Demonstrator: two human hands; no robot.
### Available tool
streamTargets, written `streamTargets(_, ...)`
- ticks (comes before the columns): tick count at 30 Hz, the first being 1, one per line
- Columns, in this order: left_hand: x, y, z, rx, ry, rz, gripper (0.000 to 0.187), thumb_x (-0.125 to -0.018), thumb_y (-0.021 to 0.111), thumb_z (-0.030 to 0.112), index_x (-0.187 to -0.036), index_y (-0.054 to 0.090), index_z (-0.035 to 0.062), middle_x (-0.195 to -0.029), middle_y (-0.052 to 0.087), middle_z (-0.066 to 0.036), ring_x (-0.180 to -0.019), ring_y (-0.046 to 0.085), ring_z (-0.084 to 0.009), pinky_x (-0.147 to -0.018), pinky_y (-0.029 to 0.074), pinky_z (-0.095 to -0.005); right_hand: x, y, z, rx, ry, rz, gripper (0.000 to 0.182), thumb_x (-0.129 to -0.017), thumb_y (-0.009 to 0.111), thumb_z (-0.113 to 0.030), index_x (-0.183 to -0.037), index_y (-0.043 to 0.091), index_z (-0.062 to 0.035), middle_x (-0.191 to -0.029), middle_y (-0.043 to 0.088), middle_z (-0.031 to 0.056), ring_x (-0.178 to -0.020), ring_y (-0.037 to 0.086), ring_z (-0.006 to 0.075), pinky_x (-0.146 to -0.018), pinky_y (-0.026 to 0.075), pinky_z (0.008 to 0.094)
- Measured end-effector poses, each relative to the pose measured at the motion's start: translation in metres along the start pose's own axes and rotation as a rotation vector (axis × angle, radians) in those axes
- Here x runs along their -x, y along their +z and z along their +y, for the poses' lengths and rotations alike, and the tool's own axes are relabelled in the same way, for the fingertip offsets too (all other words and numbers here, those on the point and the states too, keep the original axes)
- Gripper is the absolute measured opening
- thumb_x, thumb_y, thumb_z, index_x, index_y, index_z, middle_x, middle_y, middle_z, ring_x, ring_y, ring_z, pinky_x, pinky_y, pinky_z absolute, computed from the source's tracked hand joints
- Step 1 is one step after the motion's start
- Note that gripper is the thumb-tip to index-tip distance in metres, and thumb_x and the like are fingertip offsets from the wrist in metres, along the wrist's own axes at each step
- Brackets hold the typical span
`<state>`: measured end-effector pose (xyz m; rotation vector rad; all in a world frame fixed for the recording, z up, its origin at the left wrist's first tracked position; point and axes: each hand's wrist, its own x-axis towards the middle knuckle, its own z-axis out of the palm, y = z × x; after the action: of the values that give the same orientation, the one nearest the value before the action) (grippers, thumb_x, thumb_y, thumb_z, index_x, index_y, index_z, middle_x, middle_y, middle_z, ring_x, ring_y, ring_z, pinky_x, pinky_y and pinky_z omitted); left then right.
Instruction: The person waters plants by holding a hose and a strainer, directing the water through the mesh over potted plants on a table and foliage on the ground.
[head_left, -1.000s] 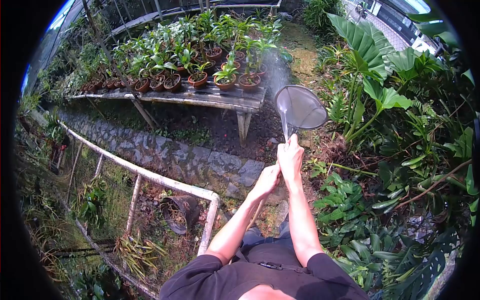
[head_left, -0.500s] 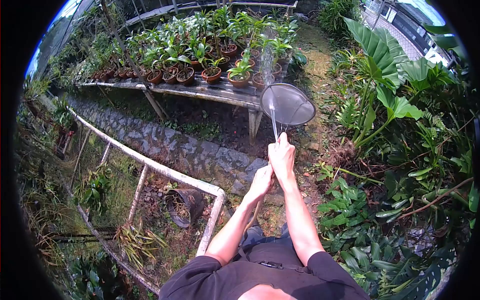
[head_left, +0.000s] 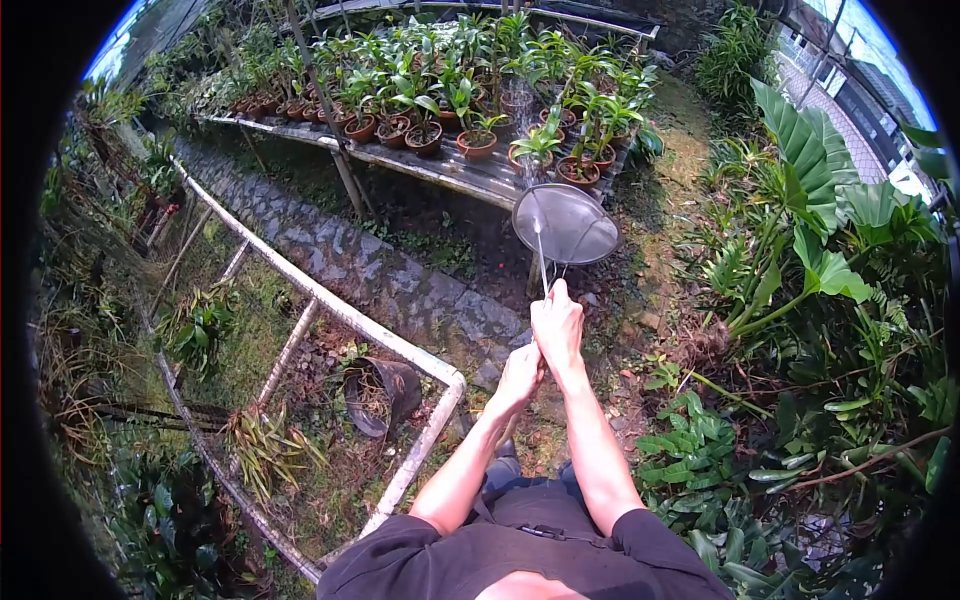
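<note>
My right hand [head_left: 558,325] is closed in front, where the handle of a round mesh strainer [head_left: 580,225] meets it. A thin water jet [head_left: 542,262] leaves from this hand, hits the mesh and sprays beyond it toward the potted plants [head_left: 535,150]. Just behind and to the left, my left hand [head_left: 520,375] is wrapped around a tan hose [head_left: 510,428], which hangs down toward my legs. Inside the right fist, the hose end and the strainer handle are mostly hidden.
Several clay pots crowd a slatted bench [head_left: 400,165] ahead. A white pipe railing [head_left: 340,310] runs along my left, with a tipped black bucket [head_left: 385,395] beyond it. Large-leaved plants [head_left: 820,180] line the right, beside a mossy path [head_left: 670,170].
The view has turned left, so bench and railing appear farther right. The strainer and spray now point more to the left along the pots. Both hands keep their grip.
</note>
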<state>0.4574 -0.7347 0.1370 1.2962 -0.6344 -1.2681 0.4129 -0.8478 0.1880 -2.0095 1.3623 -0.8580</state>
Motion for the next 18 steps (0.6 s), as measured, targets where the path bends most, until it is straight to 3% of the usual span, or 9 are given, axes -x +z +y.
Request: streamTargets(18,-0.006,-0.001,-0.005,-0.038,0.039,0.072,0.040,-0.109,0.041,0.039,-0.082,0.049,0.0121,-0.059,0.043,0.006,-0.042,0.035,-0.0057,-0.038,0.029,-0.0249,-0.006,0.012,0.004,-0.026,-0.046,-0.042,0.013,-0.086,0.056,-0.009,-0.094,0.050,-0.0001,-0.071,0.064,0.0290,-0.072,0.068,0.0478,-0.061,0.053,0.0548)
